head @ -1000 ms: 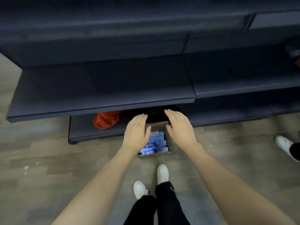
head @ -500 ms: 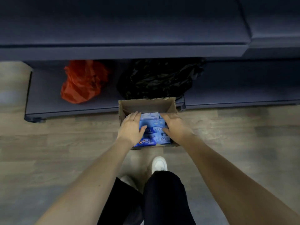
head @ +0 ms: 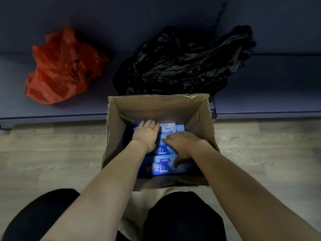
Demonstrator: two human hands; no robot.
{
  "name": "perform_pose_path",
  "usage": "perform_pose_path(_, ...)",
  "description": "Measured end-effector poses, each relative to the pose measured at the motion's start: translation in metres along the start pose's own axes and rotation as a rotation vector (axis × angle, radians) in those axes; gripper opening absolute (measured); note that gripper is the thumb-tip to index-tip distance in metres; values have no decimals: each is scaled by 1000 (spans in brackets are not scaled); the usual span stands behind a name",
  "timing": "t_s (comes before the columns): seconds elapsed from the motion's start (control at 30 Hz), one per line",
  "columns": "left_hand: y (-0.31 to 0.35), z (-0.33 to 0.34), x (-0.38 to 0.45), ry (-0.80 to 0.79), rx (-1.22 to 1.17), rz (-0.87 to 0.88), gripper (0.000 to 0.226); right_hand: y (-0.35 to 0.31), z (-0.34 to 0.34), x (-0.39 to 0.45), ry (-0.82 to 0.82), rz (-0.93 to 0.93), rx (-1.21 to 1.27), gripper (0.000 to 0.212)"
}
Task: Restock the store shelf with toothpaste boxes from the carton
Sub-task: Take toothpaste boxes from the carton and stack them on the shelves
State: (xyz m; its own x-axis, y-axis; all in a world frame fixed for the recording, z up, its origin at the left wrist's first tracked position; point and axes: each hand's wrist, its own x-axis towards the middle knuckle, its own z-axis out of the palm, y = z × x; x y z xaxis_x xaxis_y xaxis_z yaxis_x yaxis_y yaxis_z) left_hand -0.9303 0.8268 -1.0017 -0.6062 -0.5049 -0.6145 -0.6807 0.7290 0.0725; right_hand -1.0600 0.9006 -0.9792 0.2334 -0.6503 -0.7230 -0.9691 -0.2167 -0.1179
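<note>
both hands down inside the open carton [head: 205, 126], which sits on the wood floor [head: 52, 153] hard against the front edge of the bottom shelf [head: 260, 94].

left hand [head: 146, 134]: flat, fingers straight and together, pointing toward the far wall of the carton. palm lies on the top layer of toothpaste boxes [head: 160, 168]. grip released, nothing held.

right hand [head: 182, 145]: just right of the left hand, nearly touching it. fingers reach leftward across the boxes, thumb spread toward the near side, resting on a box lying nearer the body. fingertips appear to press onto a box top; whether they curl around an edge cannot be told from this angle.

toothpaste boxes: blue, lying flat in rows that fill the carton floor, under and around both hands. one paler box face [head: 167, 127] shows just beyond the right hand's fingers, right of the left fingertips.

beyond the hands, on the shelf: crumpled black plastic bag [head: 182, 66] directly behind the carton; orange plastic bag [head: 60, 66] well to the left of the left hand.

dark trouser knees [head: 182, 216] at the near edge, below both forearms.
</note>
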Motion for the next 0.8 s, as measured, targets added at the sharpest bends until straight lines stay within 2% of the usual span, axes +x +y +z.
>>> perform_pose_path(0.1,0,12,10,-10,63,45,78,-2,3,2,-100,-28,-67,65)
perform_pose_path(0.17,1,18,16,8,90,63,69,-4,5,3,-161,-25,-72,55)
perform_pose_path(0.4,2,23,29,11,34,56,42,-8,7,6,-311,82,68,48)
perform_pose_path(0.57,0,23,28,-13,-103,15,42,-8,6,6,-399,150,185,45)
perform_pose_path(0.8,1,23,27,-31,-213,-36,48,-5,4,7,-376,139,191,42)
